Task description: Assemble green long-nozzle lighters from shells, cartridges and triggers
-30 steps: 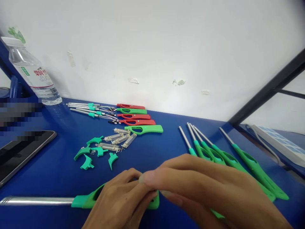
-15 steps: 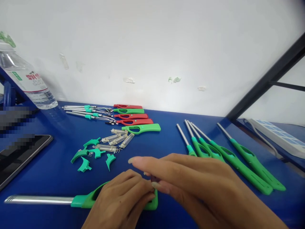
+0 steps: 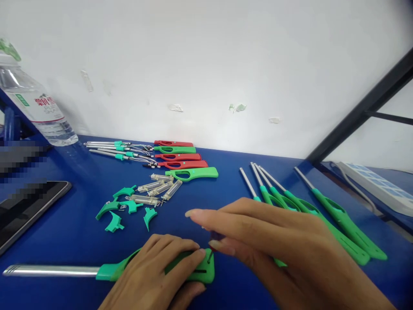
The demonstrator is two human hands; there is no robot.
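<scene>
A long-nosed green gas lighter (image 3: 108, 272) lies flat across the near part of the table, its metal tube toward the left. My left hand (image 3: 158, 271) is closed over its handle, fingers on top and thumb along the near side. At the handle's right end, a small screwdriver (image 3: 211, 255) stands with its thin shaft tip at a hole. My right hand (image 3: 258, 241) pinches the screwdriver's dark red grip, which is mostly hidden behind the fingers.
Several finished-looking green lighters (image 3: 338, 221) lie at right. Teal triggers (image 3: 114, 222), clear fuel tanks (image 3: 174, 189), red and green handle shells (image 3: 183, 164) and wired metal tubes (image 3: 106, 151) lie behind. A phone (image 3: 32, 211) and water bottle (image 3: 48, 110) are at left.
My left fingers have drawn back from the screwdriver tip, uncovering the handle's end. My right hand has shifted slightly right, still with the screwdriver.
</scene>
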